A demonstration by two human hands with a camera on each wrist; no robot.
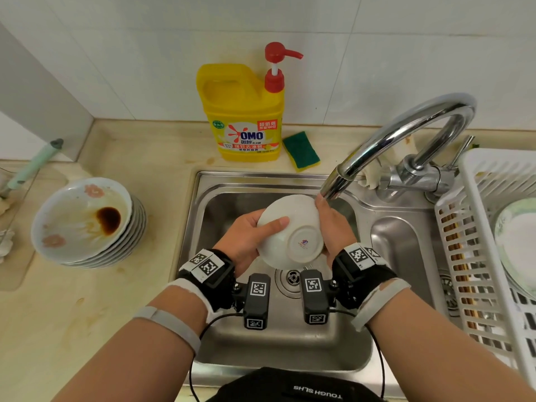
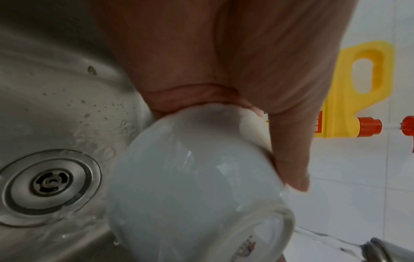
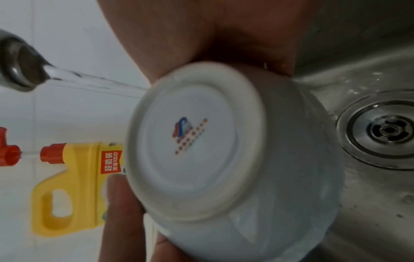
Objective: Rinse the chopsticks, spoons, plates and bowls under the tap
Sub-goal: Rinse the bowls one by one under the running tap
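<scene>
Head cam looks down at sink (image 1: pixel 203 227); both wrist cams super close, sharing bowl (image 2: pixel 190 195), drain (image 3: pixel 385 131).

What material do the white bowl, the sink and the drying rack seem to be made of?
White bowl: probably glazed ceramic, glossy, with an unglazed-looking foot ring and printed maker's mark.
Sink: likely stainless steel, brushed grey with soft reflections.
Drying rack: apparently moulded white plastic, matte, slotted walls.

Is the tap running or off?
Running: a clear stream leaves the tap spout and runs toward the white bowl both hands hold.
</scene>
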